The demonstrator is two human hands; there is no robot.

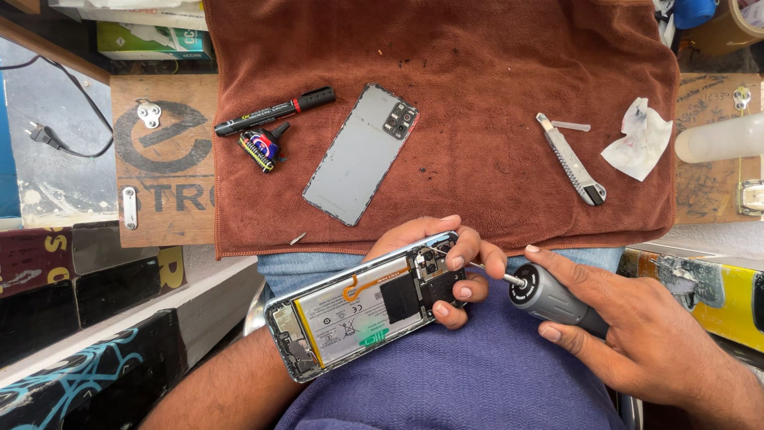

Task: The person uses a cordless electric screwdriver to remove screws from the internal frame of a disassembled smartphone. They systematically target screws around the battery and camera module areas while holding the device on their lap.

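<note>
My left hand (450, 263) grips an opened phone (358, 306) over my lap, its battery and circuit boards exposed. A grey screwdriver (549, 299) is held in my right hand (637, 338), and its thin tip reaches the phone's upper end near the camera block. The phone's grey back cover (360, 155) lies face down on a brown towel (477, 95) spread over the bench.
On the towel lie a black marker (274, 112), a small multicoloured tool (261, 148), a utility knife (570, 158) and a loose blade (571, 126). A crumpled white tissue (639, 139) sits at the towel's right edge. Dark panels are stacked at the left (95, 318).
</note>
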